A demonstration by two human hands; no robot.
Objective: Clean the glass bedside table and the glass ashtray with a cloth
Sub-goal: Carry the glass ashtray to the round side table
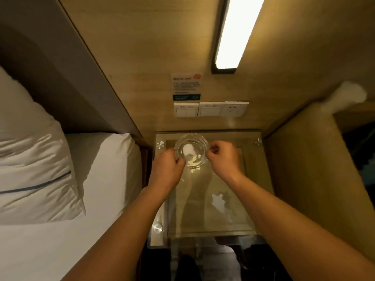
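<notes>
- Toward the far left of the glass worktop (223, 179), at mid-frame, the glass ashtray (191, 152) sat between both hands; whether it rested on the glass or was lifted clear could not be told.
- Fingers of the left hand (168, 167) curled on its near-left rim, while the right hand (221, 157) pinched the right rim, probably to steady it for lifting or wiping.
- Neither hand held a cloth; a white bundle (349, 94) at upper right might have been one.
- On the wall notice (185, 84) above the switches (186, 109) was a red no-smoking mark; its text was too blurred to read.

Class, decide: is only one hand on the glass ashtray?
No, the left hand and the right hand each hold an opposite side of the glass ashtray.
</notes>
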